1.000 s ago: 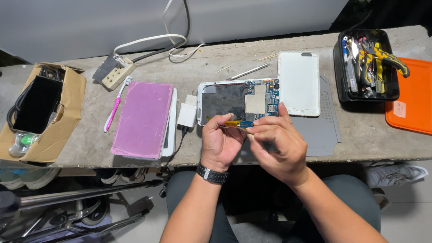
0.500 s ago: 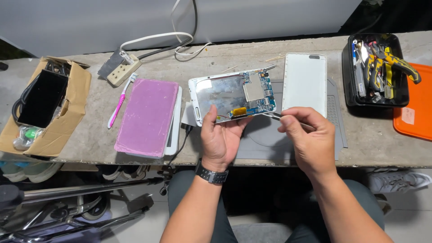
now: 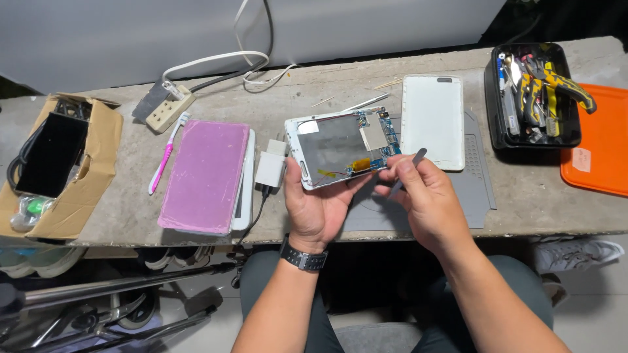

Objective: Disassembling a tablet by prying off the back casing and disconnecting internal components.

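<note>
left hand cups the opened tablet from below, tilted above the worktop; right hand pinches a thin pry tool at its edge. looks light, stiff, fragile inside; best held by the frame.

Open brown cardboard box at left, white label on orange tray

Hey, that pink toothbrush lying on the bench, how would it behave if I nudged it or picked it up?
The toothbrush looks slim and plastic, so probably light and fairly stiff. It lies flat on the rough bench, so it would likely slide rather than roll. Its head leans on the power strip, which might catch it.
</note>
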